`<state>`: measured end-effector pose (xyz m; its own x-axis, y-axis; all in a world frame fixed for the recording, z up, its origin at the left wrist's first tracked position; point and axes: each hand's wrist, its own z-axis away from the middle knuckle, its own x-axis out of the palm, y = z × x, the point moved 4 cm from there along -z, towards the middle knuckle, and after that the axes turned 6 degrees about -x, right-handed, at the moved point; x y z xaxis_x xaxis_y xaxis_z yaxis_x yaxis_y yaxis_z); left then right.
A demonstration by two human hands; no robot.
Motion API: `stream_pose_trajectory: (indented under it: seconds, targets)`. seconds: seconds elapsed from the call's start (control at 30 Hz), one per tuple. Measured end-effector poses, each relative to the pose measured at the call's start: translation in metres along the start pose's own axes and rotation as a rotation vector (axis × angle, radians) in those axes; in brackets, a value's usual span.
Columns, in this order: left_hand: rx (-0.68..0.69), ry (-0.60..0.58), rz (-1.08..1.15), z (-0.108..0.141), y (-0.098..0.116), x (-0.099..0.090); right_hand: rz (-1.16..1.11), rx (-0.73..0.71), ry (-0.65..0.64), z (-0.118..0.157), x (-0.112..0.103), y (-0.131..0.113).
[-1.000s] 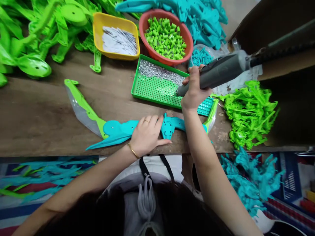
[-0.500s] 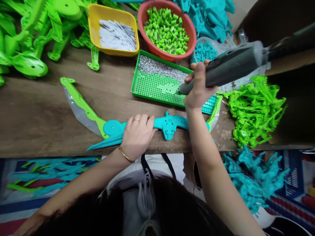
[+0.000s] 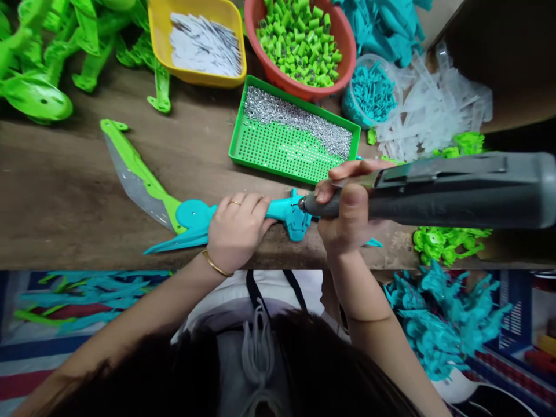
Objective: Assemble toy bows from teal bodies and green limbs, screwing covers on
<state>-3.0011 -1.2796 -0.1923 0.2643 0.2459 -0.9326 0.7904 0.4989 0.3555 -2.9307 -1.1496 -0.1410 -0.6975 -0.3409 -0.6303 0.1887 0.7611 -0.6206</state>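
Observation:
A toy bow [image 3: 296, 222], turquoise in the middle with a lime-green limb [image 3: 143, 174] and clear plastic on the left, lies across the wooden table. My left hand [image 3: 238, 229] is closed around its turquoise body, left of the centre piece. In my right hand [image 3: 347, 214] is a grey electric screwdriver [image 3: 456, 191], held almost level with its tip at the bow's centre piece. Whether the tip touches the plastic I cannot tell. The bow's right limb is mostly hidden behind my right hand and the tool.
Behind the bow stands a green perforated tray [image 3: 278, 156] of small screws. Farther back are a yellow bin [image 3: 195, 75] of white strips, a red bowl [image 3: 350, 69] of green pieces and a tub [image 3: 347, 113] of turquoise parts. Green parts [image 3: 39, 98] are heaped at left, clear pieces [image 3: 438, 104] at right.
My right hand has brought the screwdriver from over the screw tray down to the bow's centre piece. My left hand keeps its grip. The whole view has shifted slightly.

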Motion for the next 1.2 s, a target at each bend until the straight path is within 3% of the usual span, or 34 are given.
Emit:
stream_pose_trajectory:
  seconds: [0.13,0.23,0.3,0.4,0.47,0.57,0.73,0.8,0.97,1.1,1.2]
  targets:
    - [0.017,0.020,-0.015,0.001,0.000,0.002,-0.087,0.064,-0.153,0.010,0.022,0.021]
    - [0.027,0.014,-0.008,-0.001,-0.001,0.000,-0.165,0.023,-0.143,0.012,0.024,0.020]
    - [0.031,0.003,-0.006,-0.002,-0.002,-0.003,-0.180,0.006,-0.045,0.000,0.016,0.012]
    - [0.050,0.021,0.043,-0.002,0.003,-0.010,-0.125,0.056,0.202,-0.035,0.006,0.004]
    - [0.082,0.044,0.094,-0.001,0.011,-0.011,-0.093,0.075,0.348,-0.059,0.011,0.009]
    - [0.108,0.025,0.086,0.000,0.025,-0.003,-0.089,0.037,0.254,-0.083,0.041,0.033]
    - [0.105,0.009,0.037,-0.001,0.028,0.012,-0.148,0.027,0.121,-0.080,0.072,0.069]
    - [0.113,0.029,0.032,-0.001,0.026,0.014,-0.254,0.059,0.117,-0.078,0.071,0.069]
    - [0.123,0.078,0.008,-0.001,0.025,0.015,-0.521,0.067,0.518,-0.076,0.055,0.050]
    - [0.125,0.085,0.015,-0.001,0.025,0.015,-0.603,0.027,0.541,-0.081,0.050,0.038]
    - [0.116,0.063,0.037,-0.002,0.025,0.015,-0.697,-0.023,0.580,-0.080,0.028,0.026]
